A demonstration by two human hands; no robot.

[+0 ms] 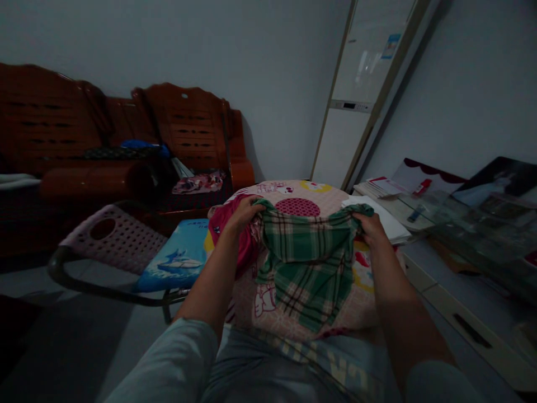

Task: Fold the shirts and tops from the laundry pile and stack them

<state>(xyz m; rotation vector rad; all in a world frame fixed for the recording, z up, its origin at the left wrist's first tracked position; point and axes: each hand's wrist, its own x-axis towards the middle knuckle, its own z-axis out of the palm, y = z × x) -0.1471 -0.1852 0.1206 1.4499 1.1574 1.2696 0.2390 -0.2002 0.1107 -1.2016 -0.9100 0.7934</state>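
A green plaid cloth (308, 263) hangs spread between my two hands above a round table covered with a pink patterned cloth (302, 196). My left hand (243, 211) is closed on the cloth's upper left corner. My right hand (371, 224) is closed on its upper right corner. The lower part of the plaid cloth drapes down toward my lap. A crumpled magenta garment (243, 246) lies on the table just under my left hand.
A pink perforated chair with a blue cushion (180, 254) stands to the left. Behind it is a dark wooden sofa (126, 140) with clothes on it. A tall white cabinet unit (361, 95) stands at the back; a glass-topped desk (461, 224) with papers runs along the right.
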